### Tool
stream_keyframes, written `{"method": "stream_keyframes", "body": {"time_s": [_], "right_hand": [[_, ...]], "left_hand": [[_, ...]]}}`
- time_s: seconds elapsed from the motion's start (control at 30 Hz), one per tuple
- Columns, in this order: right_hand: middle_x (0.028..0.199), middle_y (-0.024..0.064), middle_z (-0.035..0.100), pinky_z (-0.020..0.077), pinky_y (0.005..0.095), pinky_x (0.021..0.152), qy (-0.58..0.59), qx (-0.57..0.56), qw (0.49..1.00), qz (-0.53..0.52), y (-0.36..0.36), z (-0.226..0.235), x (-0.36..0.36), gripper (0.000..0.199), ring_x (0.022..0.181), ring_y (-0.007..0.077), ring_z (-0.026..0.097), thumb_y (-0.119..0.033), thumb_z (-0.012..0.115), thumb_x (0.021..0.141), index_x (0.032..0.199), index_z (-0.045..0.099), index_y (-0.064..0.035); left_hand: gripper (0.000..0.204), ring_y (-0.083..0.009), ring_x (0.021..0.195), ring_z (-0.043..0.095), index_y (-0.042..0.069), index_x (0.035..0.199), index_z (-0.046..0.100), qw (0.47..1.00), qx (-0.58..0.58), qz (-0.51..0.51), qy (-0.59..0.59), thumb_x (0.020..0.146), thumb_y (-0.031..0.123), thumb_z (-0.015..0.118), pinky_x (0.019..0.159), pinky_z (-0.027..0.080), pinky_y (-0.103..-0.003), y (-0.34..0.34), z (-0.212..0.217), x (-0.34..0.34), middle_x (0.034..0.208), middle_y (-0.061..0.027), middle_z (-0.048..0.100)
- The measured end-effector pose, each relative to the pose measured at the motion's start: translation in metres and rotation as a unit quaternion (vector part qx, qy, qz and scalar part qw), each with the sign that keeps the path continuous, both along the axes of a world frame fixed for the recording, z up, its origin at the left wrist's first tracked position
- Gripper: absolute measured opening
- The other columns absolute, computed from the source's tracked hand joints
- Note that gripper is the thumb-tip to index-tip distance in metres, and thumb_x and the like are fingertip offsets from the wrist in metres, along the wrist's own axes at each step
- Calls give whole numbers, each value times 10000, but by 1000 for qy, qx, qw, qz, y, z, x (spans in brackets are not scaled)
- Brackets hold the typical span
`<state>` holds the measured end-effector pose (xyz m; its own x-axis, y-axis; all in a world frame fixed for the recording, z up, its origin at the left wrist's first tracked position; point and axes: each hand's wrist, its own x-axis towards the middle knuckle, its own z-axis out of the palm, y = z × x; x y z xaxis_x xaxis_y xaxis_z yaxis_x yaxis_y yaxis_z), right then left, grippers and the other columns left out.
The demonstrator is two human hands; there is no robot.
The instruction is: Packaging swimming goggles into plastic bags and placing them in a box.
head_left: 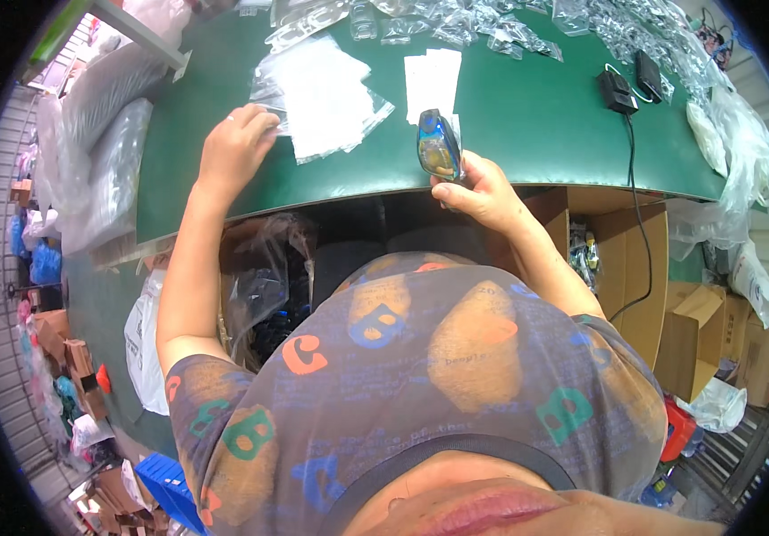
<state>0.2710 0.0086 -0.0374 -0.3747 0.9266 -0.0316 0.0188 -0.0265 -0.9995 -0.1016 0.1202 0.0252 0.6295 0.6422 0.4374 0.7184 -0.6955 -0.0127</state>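
Partly hidden in right hand [483,192]: blue-lensed goggles [439,146], strap unclear.

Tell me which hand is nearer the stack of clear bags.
Left. The left hand rests its fingertips on the edge of the clear bags; the right hand is off to their right, holding goggles.

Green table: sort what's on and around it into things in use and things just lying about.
In use: goggles held in the right hand; stack of clear bags under the left hand.

Lying about: white cards, black charger, cardboard boxes, blue crate.
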Motion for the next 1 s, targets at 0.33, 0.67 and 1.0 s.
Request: {"method": "stream_keyframes", "body": {"time_s": [0.33, 0.67, 1.0], "right_hand": [[916, -1, 606, 448, 225, 624, 3, 4, 1000, 5, 0, 0, 0, 285, 730, 62, 543, -201, 750, 912, 1107, 596, -60], [922, 31, 631, 518, 274, 694, 80, -49, 996, 8, 1, 9, -9, 338, 804, 114, 605, -247, 746, 920, 1149, 595, -49], [871, 59, 625, 524, 312, 691, 179, -64, 977, 95, 11, 41, -58, 365, 763, 150, 608, -318, 707, 925, 1122, 580, -39]], "left_hand": [[276, -309, 1009, 677, 68, 1106, 702, 992, -101, 5, -81, 842, -11, 682, 870, 554, -388, -30, -13, -26, 1109, -105, 699], [340, -298, 933, 658, 77, 1252, 667, 982, -72, 106, -135, 938, -25, 591, 818, 533, -359, -63, 14, -35, 1053, -122, 646], [117, -81, 582, 541, 24, 886, 696, 932, -101, 122, -326, 926, 122, 744, 554, 444, -256, -95, 15, 3, 692, -25, 633]]}}
